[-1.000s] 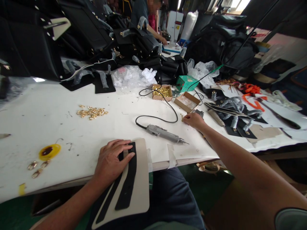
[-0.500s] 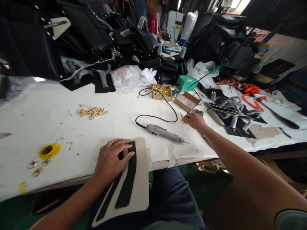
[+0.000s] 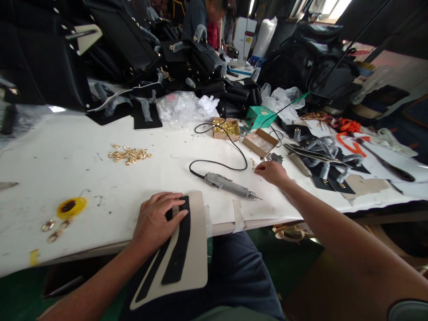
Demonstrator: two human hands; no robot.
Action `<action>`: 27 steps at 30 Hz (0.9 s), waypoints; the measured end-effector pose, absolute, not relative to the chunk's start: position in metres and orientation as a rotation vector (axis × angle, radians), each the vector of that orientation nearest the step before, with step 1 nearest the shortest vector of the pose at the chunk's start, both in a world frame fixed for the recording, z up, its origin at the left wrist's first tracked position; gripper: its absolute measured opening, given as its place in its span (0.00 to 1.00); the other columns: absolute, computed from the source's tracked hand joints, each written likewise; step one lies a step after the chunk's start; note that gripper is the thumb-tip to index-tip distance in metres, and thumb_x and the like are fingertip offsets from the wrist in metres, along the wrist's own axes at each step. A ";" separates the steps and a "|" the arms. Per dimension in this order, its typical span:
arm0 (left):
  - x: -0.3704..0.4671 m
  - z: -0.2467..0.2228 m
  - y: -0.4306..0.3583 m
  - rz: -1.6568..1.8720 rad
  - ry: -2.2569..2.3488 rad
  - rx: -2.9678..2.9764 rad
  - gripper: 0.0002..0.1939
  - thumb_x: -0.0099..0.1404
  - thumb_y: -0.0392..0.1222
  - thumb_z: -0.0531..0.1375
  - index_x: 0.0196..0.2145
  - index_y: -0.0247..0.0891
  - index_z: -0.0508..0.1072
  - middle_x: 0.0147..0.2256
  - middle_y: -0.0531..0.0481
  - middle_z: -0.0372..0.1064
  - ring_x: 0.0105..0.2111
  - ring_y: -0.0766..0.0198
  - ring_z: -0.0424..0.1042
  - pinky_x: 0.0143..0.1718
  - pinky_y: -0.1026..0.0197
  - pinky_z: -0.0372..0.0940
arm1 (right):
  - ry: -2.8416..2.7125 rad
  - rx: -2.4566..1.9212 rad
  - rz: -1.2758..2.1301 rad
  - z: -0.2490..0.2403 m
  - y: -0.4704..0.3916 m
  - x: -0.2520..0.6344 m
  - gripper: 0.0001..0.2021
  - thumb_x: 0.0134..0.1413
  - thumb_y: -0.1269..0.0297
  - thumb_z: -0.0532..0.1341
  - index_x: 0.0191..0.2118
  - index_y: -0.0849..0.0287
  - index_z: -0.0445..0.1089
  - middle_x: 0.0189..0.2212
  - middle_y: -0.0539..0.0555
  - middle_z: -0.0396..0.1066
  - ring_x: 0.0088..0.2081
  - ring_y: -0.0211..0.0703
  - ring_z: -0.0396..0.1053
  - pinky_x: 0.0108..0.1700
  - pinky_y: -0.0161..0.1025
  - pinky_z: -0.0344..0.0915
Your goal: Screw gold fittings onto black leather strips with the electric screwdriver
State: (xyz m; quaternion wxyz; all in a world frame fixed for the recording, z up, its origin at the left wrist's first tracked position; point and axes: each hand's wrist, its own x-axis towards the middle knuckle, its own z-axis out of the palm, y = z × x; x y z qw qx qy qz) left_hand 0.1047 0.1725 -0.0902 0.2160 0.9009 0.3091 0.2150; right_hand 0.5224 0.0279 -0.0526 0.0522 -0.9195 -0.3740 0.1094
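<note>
My left hand (image 3: 156,217) lies with its fingers stretched over a beige panel (image 3: 197,249) that rests on my lap against the table edge. Under the thumb and fingertips runs a black strap (image 3: 176,263), with a second dark strip beside it. Over the table my right hand (image 3: 270,171) has its fingertips pinched together, next to a few small gold pieces (image 3: 253,164). Whatever sits between those fingertips is too small to make out. A grey electric screwdriver (image 3: 227,184) lies between my hands, its bit pointing right.
Behind stand a box of gold hardware (image 3: 226,136), a cardboard box (image 3: 257,146) and a green box (image 3: 259,117). Gold clasps (image 3: 129,155) and a yellow roll (image 3: 71,207) lie left. Black bags (image 3: 127,40) are piled at the back; black straps and tools (image 3: 323,156) lie right.
My right hand has shifted slightly down, just off the small gold pieces, with the fingertips still together. My left hand stays on the panel. The view has moved a little.
</note>
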 end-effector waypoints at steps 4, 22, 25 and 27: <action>0.104 -0.090 0.173 0.590 0.861 2.491 0.11 0.66 0.52 0.65 0.43 0.49 0.83 0.53 0.51 0.81 0.58 0.45 0.72 0.59 0.40 0.64 | -1.162 -2.805 0.419 -0.050 0.037 0.532 0.07 0.53 0.59 0.69 0.37 0.52 0.84 0.35 0.52 0.82 0.35 0.44 0.74 0.33 0.37 0.62; 0.103 -0.091 0.172 0.594 0.850 2.479 0.11 0.66 0.51 0.66 0.44 0.49 0.83 0.53 0.52 0.81 0.58 0.45 0.72 0.58 0.40 0.64 | -1.250 -2.774 0.499 -0.049 0.042 0.539 0.05 0.51 0.62 0.68 0.32 0.56 0.81 0.27 0.50 0.79 0.30 0.41 0.72 0.30 0.35 0.61; 0.104 -0.091 0.172 0.590 0.854 2.477 0.11 0.66 0.51 0.66 0.44 0.49 0.83 0.53 0.52 0.80 0.58 0.45 0.71 0.58 0.39 0.63 | -1.243 -2.785 0.441 -0.051 0.037 0.532 0.06 0.50 0.62 0.67 0.34 0.55 0.81 0.30 0.51 0.80 0.32 0.42 0.73 0.31 0.35 0.60; 0.104 -0.092 0.172 0.591 0.855 2.476 0.10 0.66 0.50 0.66 0.44 0.49 0.82 0.53 0.53 0.80 0.59 0.45 0.71 0.58 0.39 0.63 | -1.245 -2.791 0.393 -0.053 0.033 0.527 0.07 0.50 0.63 0.67 0.35 0.55 0.81 0.33 0.51 0.80 0.35 0.44 0.73 0.32 0.36 0.60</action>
